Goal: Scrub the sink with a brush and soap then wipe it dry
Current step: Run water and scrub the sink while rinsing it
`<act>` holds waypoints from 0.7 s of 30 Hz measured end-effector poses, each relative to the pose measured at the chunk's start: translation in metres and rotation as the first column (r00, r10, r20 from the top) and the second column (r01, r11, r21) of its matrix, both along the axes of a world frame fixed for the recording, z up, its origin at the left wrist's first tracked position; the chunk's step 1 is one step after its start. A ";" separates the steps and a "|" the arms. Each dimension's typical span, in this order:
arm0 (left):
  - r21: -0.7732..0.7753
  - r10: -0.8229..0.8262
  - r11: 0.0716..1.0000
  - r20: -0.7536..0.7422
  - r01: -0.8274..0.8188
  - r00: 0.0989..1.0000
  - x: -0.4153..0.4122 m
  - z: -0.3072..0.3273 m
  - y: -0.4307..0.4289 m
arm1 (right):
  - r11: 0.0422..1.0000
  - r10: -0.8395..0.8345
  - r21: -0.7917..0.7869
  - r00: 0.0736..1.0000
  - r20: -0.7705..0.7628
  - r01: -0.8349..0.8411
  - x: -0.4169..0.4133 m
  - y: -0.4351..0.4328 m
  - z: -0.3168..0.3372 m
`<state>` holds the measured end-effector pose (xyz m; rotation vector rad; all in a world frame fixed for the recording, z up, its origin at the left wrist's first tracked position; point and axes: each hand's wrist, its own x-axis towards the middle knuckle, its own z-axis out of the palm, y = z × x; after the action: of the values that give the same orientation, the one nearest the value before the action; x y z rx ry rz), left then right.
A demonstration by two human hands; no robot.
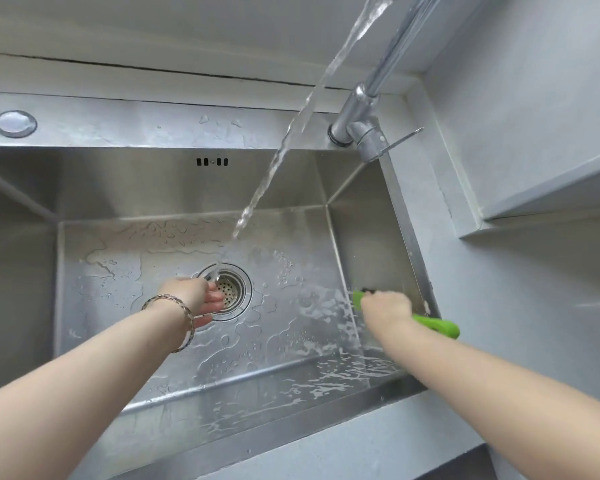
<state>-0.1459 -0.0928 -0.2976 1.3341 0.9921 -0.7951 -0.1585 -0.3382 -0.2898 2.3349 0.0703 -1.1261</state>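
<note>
Left hand [194,296] loosely spread over the round steel drain strainer [235,289]; right of it, right hand [387,308] grips green plastic brush [437,325].

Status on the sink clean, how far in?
Done: soap is on; suds cover the right floor and front ledge of the sink. In hand: the right hand grips the green brush against the right wall, while the left hand sits under the water running from the tap over the drain. Left: rinse the suds, shut the tap, wipe dry; no cloth in view.

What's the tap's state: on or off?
On. The tap's spout is out of frame, but water streams down onto the drain by the left hand.
</note>
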 end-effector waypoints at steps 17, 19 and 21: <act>0.014 0.092 0.996 -0.017 -0.091 0.996 0.012 -0.032 0.007 | 0.998 0.061 -0.006 0.998 -0.030 -0.062 0.041 -0.006 -0.047; 0.020 0.097 0.995 -0.024 -0.097 0.995 0.014 -0.032 0.007 | 0.998 0.055 -0.003 0.988 -0.148 -0.056 0.022 -0.003 -0.047; 0.018 0.107 0.994 -0.029 -0.106 0.994 0.015 -0.031 0.006 | 0.997 0.073 -0.009 0.995 -0.068 -0.074 0.036 -0.008 -0.045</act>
<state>-0.1312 -0.0866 -0.3283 1.2753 1.0861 -0.7288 -0.1224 -0.3458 -0.3347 2.2648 0.1726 -1.1664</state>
